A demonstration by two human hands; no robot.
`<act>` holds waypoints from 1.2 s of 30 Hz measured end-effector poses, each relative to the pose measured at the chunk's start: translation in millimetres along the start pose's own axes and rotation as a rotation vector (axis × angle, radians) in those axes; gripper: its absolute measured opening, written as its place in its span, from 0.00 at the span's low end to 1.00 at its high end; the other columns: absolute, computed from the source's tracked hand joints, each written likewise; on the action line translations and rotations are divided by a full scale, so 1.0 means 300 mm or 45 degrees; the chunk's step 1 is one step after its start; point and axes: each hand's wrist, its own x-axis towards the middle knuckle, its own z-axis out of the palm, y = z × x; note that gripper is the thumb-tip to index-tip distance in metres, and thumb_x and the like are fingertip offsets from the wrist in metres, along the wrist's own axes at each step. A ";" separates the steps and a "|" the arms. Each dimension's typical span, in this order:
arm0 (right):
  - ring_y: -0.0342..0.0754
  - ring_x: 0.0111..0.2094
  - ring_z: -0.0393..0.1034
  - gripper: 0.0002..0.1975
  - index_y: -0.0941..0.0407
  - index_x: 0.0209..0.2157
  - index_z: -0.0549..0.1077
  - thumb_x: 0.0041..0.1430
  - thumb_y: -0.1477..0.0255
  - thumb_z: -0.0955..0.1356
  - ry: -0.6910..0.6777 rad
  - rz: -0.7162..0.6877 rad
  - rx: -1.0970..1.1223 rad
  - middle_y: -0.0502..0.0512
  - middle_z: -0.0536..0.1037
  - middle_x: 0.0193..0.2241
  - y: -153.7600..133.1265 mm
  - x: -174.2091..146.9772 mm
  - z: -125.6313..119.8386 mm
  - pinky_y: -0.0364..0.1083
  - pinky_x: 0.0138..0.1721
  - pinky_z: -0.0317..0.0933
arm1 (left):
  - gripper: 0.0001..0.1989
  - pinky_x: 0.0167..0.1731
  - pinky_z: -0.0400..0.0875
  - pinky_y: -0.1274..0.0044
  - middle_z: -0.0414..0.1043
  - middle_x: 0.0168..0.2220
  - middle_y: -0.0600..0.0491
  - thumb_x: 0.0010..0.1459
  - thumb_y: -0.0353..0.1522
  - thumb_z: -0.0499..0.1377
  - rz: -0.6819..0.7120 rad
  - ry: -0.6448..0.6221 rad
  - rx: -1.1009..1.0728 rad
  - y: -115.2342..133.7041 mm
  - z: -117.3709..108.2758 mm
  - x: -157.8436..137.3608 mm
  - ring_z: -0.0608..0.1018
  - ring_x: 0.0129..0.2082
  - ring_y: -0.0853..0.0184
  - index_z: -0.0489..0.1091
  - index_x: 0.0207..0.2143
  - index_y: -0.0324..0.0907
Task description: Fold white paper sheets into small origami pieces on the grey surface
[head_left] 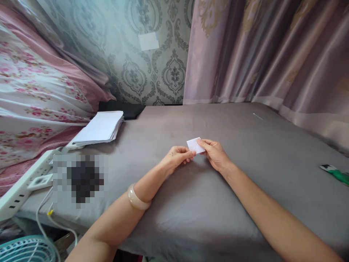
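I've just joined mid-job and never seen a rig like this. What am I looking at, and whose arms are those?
There's no machine: these are a person's bare hands, seen in one view from a head-worn camera looking forward and down. The left hand and right hand both grip a small white paper, apparently folded, above a grey cloth-covered surface. A pale bangle circles the left forearm. Toward the left lie a stack of white sheets and, nearer, a white power strip. By the right edge lies a green object I can't identify. The pixelated patch on the left is unreadable.
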 end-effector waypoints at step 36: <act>0.40 0.19 0.61 0.07 0.57 0.25 0.77 0.49 0.68 0.71 -0.237 0.164 -0.537 0.53 0.75 0.19 0.004 0.063 -0.045 0.40 0.18 0.53 | 0.03 0.23 0.61 0.81 0.70 0.22 0.54 0.54 0.28 0.60 0.163 0.250 0.196 -0.039 -0.071 0.099 0.69 0.21 0.73 0.71 0.32 0.37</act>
